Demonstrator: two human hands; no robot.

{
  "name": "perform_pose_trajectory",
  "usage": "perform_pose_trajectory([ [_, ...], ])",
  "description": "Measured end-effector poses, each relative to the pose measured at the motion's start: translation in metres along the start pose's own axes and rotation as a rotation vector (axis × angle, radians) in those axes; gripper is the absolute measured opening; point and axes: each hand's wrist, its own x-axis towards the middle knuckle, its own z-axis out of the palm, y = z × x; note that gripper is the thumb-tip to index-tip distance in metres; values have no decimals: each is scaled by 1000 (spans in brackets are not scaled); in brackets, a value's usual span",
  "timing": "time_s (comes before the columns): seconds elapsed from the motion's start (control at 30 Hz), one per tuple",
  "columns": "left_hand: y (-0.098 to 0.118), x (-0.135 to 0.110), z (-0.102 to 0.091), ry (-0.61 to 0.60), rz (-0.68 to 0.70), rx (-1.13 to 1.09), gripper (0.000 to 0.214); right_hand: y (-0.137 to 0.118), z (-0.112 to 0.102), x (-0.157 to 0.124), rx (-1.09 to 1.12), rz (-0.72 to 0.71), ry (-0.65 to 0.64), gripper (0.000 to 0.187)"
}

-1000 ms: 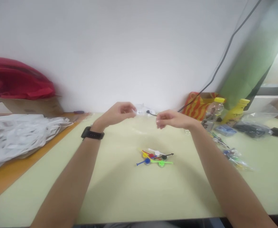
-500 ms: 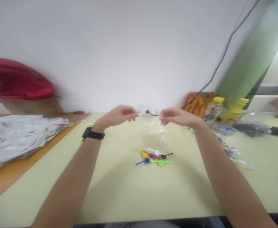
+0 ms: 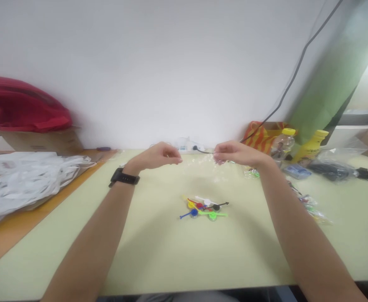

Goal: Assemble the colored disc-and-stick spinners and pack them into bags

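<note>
Clear plastic film (image 3: 199, 167), thin and crinkled, hangs in the air between the 2 hands, above the far part of the pale green-yellow table (image 3: 184, 260); its outline is faint. Right hand (image 3: 239, 153): thumb and fingers pinched together at the film's right edge, holding it. Left hand (image 3: 160, 156): thumb and fingertips close together, grip narrow, beside the film's left edge; cannot tell whether they hold it. Black watch (image 3: 124, 176) on left wrist. Nearer the person, on the table between the forearms: cluster of coloured arrow spinners (image 3: 204, 207), at least 6, in yellow, red, white, black, blue and green, arms overlapping, neither hand touching them. Behind the hands, at the foot of the wall (image 3: 140, 63): white power strip (image 3: 182, 145) with black plug (image 3: 195, 147). Right of the right forearm: bagged coloured parts (image 3: 312, 207), blue packet (image 3: 297, 171), black item in clear bag (image 3: 335, 172). Behind these: 2 yellow-capped bottles, 1 clear (image 3: 281, 144) and 1 yellow (image 3: 311, 147), near a red-and-yellow striped bag (image 3: 256, 136). Far left: heap of white straps (image 3: 27, 180); behind it, cardboard box (image 3: 42, 140) with red bag (image 3: 23, 105) on top.
</note>
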Motion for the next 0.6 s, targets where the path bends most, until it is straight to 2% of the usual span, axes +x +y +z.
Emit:
perform_pose_trajectory([
  [0.3,-4,-4,-5,122,-11,-77,34,17,-9,3,3,-30,15,47],
  [0.43,-4,-3,-4,150,-17,-94,37,15,-10,1,-4,-35,50,52],
  [0.5,-5,-3,-4,119,-26,-100,38,11,-11,-2,-4,-39,86,53],
  [0.6,-9,-3,-3,-20,-62,-66,38,5,-12,-6,-14,-45,131,52],
])
